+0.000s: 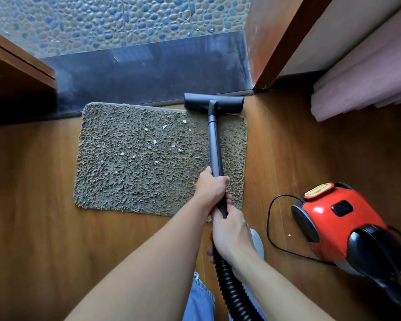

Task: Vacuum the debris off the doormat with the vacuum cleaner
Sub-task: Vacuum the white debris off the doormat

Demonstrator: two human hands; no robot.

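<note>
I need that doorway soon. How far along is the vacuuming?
Partly done. The doormat's right strip under the wand looks free of flecks. Both hands, left and right, grip the wand, with the floor head at the far right corner. White debris remains across the middle and left.

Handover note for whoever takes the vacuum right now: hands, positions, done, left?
Left hand and right hand both grip the wand, left further down.
Floor head sits at the doormat's far right corner by the door sill.
Red canister is on the floor to the right.
Done: right strip looks clean.
Left: white scraps across the mat's middle; one fleck near the canister.
</note>
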